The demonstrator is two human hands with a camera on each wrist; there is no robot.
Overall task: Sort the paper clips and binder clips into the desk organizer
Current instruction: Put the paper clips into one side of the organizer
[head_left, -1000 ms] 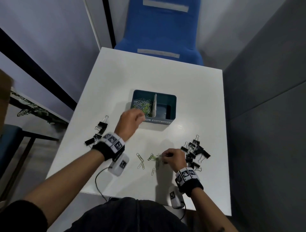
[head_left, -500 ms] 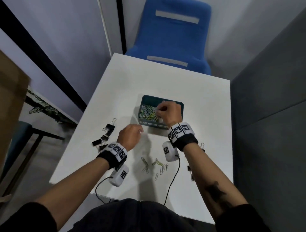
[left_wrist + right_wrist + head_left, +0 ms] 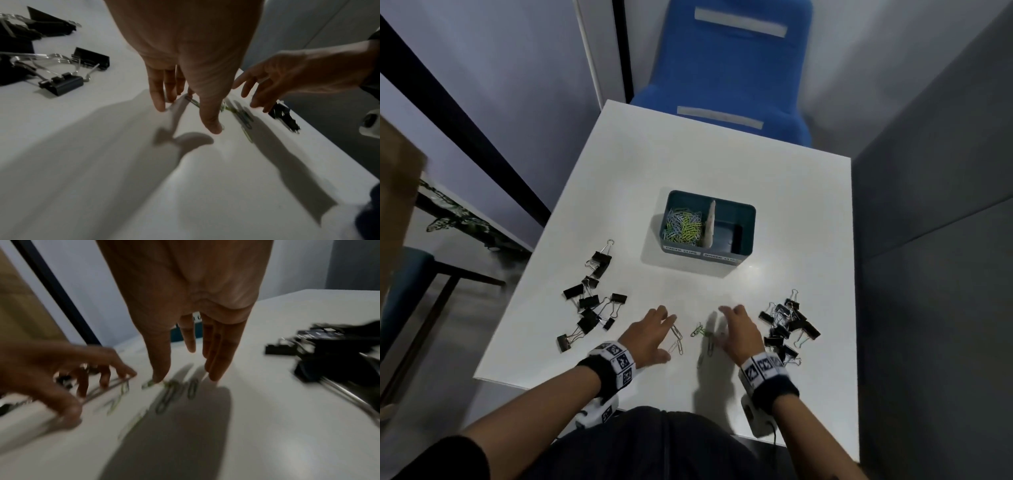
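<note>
A teal two-compartment desk organizer (image 3: 746, 209) stands mid-table; its left compartment holds coloured paper clips (image 3: 684, 224), and its right one looks empty. Several loose paper clips (image 3: 703, 334) lie on the white table between my hands. My left hand (image 3: 654, 334) hovers with fingers spread over a silver paper clip (image 3: 676, 331); nothing is gripped. My right hand (image 3: 736, 330) reaches down with straight fingers beside the green clips (image 3: 164, 384). Black binder clips lie in one pile on the left (image 3: 590, 301) and another on the right (image 3: 787, 323).
A blue chair (image 3: 726, 68) stands behind the table's far edge. Grey partition walls close in on the right. The table's near edge (image 3: 551, 387) runs just under my wrists. A dark side table (image 3: 448, 270) sits lower left.
My right hand left the organizer and came back down to the loose paper clips. My left hand drew back from near the organizer to the clips at the front.
</note>
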